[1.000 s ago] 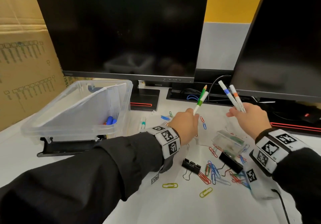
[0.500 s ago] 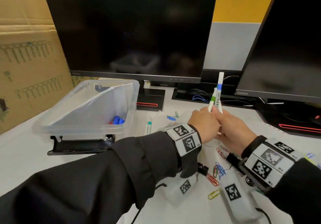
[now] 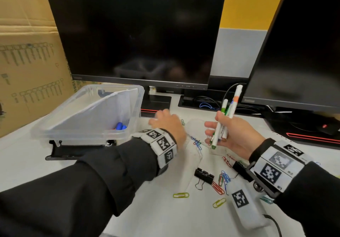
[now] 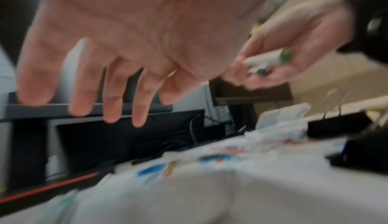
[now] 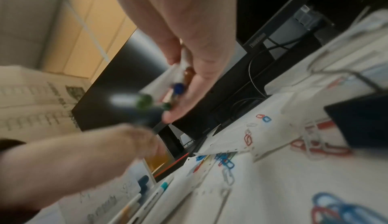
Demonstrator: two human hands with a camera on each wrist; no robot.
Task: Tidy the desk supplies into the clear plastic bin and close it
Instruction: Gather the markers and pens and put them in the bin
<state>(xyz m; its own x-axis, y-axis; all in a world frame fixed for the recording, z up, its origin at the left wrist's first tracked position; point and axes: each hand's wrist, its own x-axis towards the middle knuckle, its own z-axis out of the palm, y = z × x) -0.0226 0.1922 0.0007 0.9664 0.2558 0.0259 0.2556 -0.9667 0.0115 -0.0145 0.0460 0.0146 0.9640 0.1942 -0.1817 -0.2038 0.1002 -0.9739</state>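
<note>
The clear plastic bin point(image 3: 55, 126) stands open at the left, a translucent panel leaning inside it and blue items point(image 3: 120, 126) at its bottom. My right hand point(image 3: 217, 132) grips three white markers point(image 3: 227, 113) upright, with green, blue and orange bands; the wrist view shows their ends point(image 5: 147, 101) in my fingers. My left hand point(image 3: 160, 117) is empty, fingers straight and spread point(image 4: 109, 104), just right of the bin. More markers point(image 5: 159, 189) lie on the desk beside the bin. Coloured paper clips point(image 3: 222, 178) and a black binder clip point(image 3: 204, 175) lie scattered in front.
Two dark monitors point(image 3: 136, 34) stand behind, their bases and cables point(image 3: 207, 104) at the back of the desk. Cardboard boxes point(image 3: 27, 62) fill the left. A black flat piece point(image 3: 73, 150) lies under the bin's front. A wrist device with its cable point(image 3: 244, 207) hangs near the front right.
My left hand passed its green marker to my right hand, let go and moved left toward the bin. My right hand now holds all three markers.
</note>
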